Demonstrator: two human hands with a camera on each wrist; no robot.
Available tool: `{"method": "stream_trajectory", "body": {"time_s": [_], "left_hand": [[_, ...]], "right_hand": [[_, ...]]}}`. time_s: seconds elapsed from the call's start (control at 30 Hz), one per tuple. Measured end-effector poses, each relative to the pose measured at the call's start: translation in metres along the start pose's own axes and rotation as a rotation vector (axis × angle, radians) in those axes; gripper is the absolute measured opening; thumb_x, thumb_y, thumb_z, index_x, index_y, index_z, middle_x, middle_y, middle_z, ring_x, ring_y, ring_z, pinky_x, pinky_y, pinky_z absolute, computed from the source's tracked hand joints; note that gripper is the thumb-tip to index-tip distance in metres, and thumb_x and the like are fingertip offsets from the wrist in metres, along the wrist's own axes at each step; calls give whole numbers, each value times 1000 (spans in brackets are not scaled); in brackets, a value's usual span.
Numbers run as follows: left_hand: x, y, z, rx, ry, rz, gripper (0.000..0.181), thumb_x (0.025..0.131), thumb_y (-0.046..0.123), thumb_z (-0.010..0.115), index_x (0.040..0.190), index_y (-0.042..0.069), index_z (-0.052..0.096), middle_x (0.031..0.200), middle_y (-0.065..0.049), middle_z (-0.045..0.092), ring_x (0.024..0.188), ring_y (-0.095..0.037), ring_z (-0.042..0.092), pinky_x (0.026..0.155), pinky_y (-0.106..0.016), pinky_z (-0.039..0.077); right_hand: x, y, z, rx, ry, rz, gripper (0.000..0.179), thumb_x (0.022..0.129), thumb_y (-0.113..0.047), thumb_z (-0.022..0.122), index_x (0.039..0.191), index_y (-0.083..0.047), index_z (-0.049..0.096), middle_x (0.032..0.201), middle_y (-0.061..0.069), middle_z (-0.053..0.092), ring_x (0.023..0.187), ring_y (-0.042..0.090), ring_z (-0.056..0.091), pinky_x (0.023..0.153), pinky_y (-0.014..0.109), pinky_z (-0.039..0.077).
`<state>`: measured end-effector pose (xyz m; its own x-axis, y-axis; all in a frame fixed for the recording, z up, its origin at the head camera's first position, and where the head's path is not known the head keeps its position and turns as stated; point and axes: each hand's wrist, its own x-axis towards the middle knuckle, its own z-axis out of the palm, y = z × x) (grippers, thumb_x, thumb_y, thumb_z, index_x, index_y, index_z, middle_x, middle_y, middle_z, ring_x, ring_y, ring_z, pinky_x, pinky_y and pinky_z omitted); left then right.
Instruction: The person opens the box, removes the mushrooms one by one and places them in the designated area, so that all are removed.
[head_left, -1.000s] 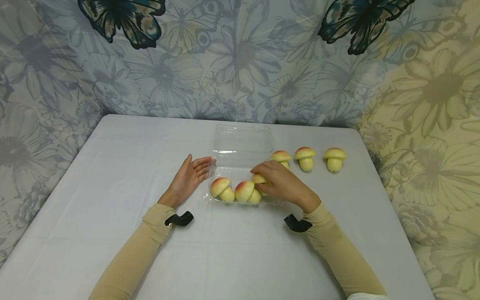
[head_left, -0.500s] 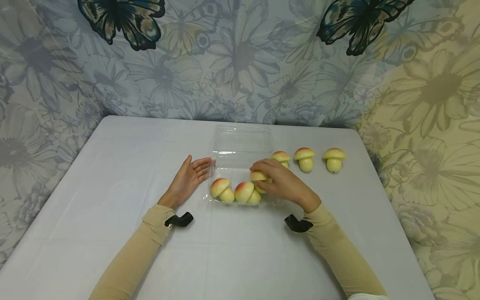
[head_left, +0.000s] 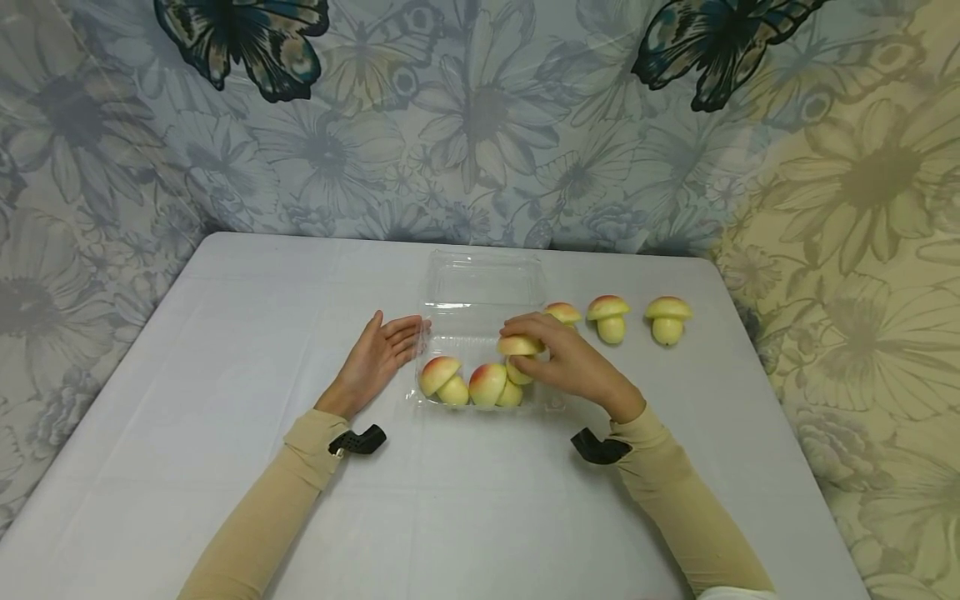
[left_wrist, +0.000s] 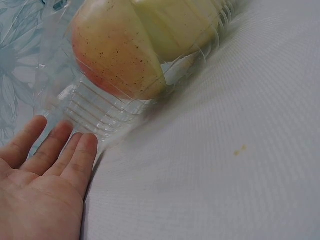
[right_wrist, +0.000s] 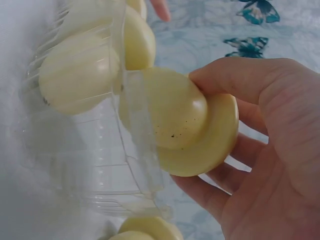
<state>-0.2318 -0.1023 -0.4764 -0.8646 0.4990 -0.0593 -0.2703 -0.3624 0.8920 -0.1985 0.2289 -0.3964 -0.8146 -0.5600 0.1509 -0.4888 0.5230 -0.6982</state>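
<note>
A clear plastic clamshell container lies with its lid folded back. Inside it, along the front, lie two yellow mushroom-shaped pieces with reddish caps: the left mushroom and the middle mushroom. My right hand pinches a third mushroom by its cap, thumb on one side and fingers on the other, at the container's right part. The left hand stays flat, palm turned inward, fingertips at the container's left wall. In the left wrist view its straight fingers are at the ribbed plastic.
Beyond the right hand stand more mushrooms in a row: one partly covered by the hand, a second mushroom and a third mushroom. A white cloth covers the table. Behind it hangs a flowered backdrop.
The right hand has lifted slightly, raising the held mushroom, and more of it shows between thumb and fingers. The left hand and the container have stayed in place.
</note>
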Motion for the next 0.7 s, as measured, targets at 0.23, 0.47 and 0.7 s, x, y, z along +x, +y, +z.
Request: {"method": "stream_trajectory", "body": {"time_s": [0.23, 0.47, 0.7], "left_hand": [[1, -2, -1, 0, -2, 3, 77, 110, 54, 13, 157, -7, 20, 165, -23, 22, 154, -31, 24, 118, -26, 39], [-1, -1, 0, 0, -1, 2, 77, 110, 54, 13, 157, -7, 19, 165, -24, 22, 154, -32, 23, 116, -24, 40], [-1, 0, 1, -7, -2, 4, 76, 110, 52, 12, 157, -7, 19, 165, -24, 21, 153, -30, 26, 119, -26, 38]], "right_hand": [[-1, -3, -4, 30, 16, -12, 38, 95, -12, 72, 131, -9, 64, 137, 8, 61, 128, 24, 54, 102, 43, 49], [-1, -3, -6, 42, 35, -22, 38, 96, -11, 71, 132, -9, 62, 134, 7, 64, 125, 23, 57, 104, 39, 50], [-2, -5, -11, 36, 73, -33, 37, 94, -10, 72, 130, -8, 64, 132, 7, 66, 126, 25, 55, 103, 39, 49]]}}
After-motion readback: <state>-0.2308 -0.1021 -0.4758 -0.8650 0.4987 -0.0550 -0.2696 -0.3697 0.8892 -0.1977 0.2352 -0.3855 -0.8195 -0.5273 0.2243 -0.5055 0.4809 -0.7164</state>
